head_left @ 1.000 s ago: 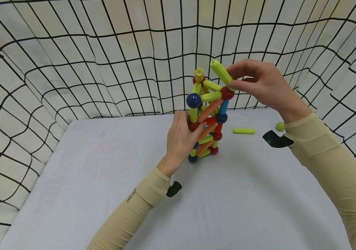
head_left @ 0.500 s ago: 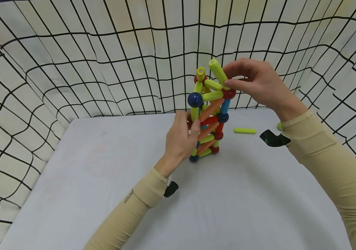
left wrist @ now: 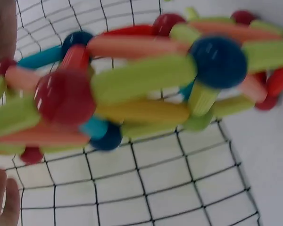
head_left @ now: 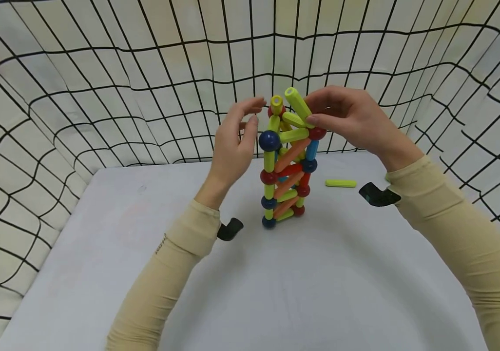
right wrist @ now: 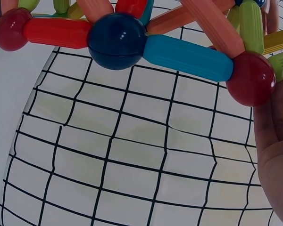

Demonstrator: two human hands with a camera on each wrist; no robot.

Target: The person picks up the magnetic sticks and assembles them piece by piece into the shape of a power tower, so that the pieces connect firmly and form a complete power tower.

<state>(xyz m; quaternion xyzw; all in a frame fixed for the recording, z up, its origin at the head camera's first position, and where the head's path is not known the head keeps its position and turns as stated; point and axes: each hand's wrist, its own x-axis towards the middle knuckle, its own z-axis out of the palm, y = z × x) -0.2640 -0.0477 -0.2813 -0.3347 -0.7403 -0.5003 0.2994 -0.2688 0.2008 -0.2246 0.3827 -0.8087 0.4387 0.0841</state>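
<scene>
A tall tower point(head_left: 269, 176) of coloured rods and red and blue balls stands upright on the white table, right of the middle in the head view. At its top right corner, my right hand point(head_left: 346, 119) pinches a lime-green rod point(head_left: 297, 105) between thumb and fingers. The rod leans up and left from a red ball point(head_left: 317, 132). Beside the tower's upper left, my left hand point(head_left: 234, 141) is raised with loosely bent fingers, holding nothing. Close in the left wrist view are the tower's balls and rods, such as a blue ball point(left wrist: 218, 61), slightly blurred.
A loose lime-green rod point(head_left: 340, 183) lies on the table point(head_left: 250, 287) right of the tower. A green piece mostly hides behind the right sleeve point(head_left: 425, 195). Black grid netting point(head_left: 166, 87) over white cloth rises behind the table and along its sides.
My left hand has let go of the tower's left side and moved up and left to beside its top. The right hand still pinches the rod, which tilts slightly further left.
</scene>
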